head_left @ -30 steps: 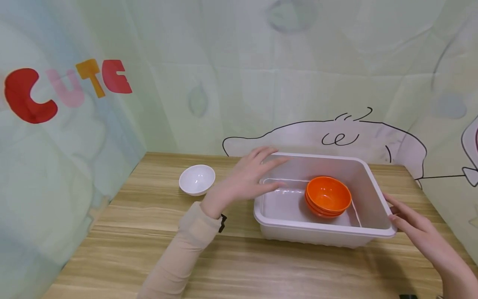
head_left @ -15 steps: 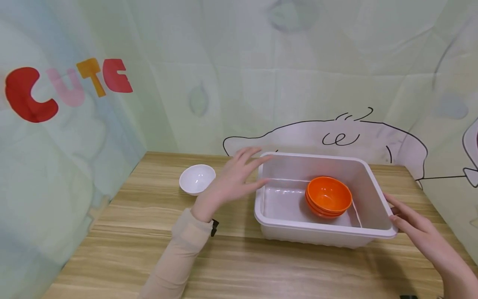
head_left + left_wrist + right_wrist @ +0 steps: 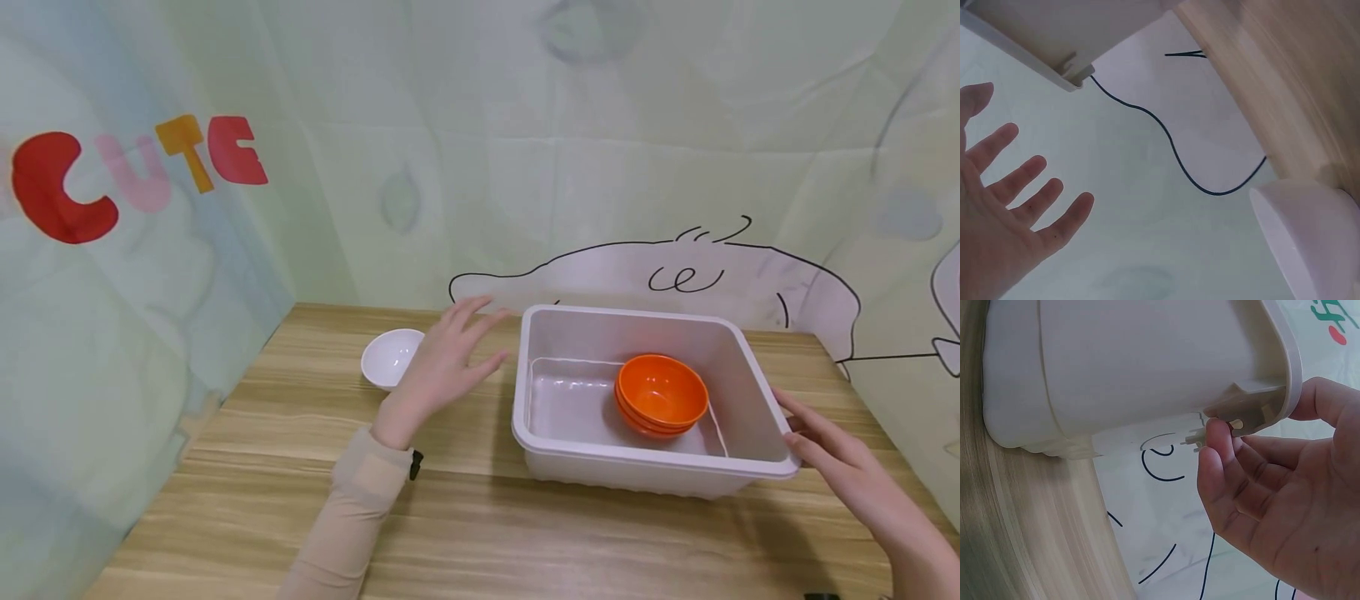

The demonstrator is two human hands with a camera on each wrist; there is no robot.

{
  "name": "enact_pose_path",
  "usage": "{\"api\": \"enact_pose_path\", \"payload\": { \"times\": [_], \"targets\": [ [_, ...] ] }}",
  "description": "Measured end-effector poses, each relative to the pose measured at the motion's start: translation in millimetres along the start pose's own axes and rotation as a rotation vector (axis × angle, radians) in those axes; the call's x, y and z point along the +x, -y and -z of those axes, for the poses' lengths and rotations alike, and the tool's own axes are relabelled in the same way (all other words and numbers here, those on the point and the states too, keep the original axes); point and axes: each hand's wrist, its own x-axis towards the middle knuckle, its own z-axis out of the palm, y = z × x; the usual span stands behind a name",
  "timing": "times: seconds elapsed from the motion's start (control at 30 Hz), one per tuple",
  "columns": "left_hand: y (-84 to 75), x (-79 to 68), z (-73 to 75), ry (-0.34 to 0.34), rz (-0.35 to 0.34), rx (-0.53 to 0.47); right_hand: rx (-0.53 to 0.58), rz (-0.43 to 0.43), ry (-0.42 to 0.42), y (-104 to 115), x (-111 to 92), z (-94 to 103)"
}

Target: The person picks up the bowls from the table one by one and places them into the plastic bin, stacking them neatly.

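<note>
A light grey plastic bin [image 3: 637,457] stands on the wooden table at the right. Inside it, toward its right side, sits a stack of orange bowls [image 3: 660,398]. My right hand [image 3: 843,467] grips the bin's right rim; in the right wrist view its thumb lies at the rim and its fingers curl underneath. My left hand [image 3: 435,367] hovers between the bin and a white bowl [image 3: 381,360], fingers spread, holding nothing. From the head, that hand overlaps the bowl's right part. In the left wrist view, the white bowl [image 3: 1319,234] shows apart from the fingers.
The wooden table [image 3: 247,483] runs back to a printed cloth backdrop [image 3: 420,150]. Another cloth wall with coloured letters [image 3: 63,187] borders the left side. The bin's raised walls surround the orange bowls.
My left hand has moved left from over the bin's left rim toward the white bowl, with nothing in it. My right hand stays on the rim; bin and bowls have not moved.
</note>
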Motion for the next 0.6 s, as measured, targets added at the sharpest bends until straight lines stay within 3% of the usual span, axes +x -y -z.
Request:
{"api": "enact_pose_path", "payload": {
  "times": [0.6],
  "targets": [
    [38.6, -12.7, -6.8, 0.087, 0.14, 0.029, 0.013, 0.022, -0.009, 1, 0, -0.7]
  ]
}}
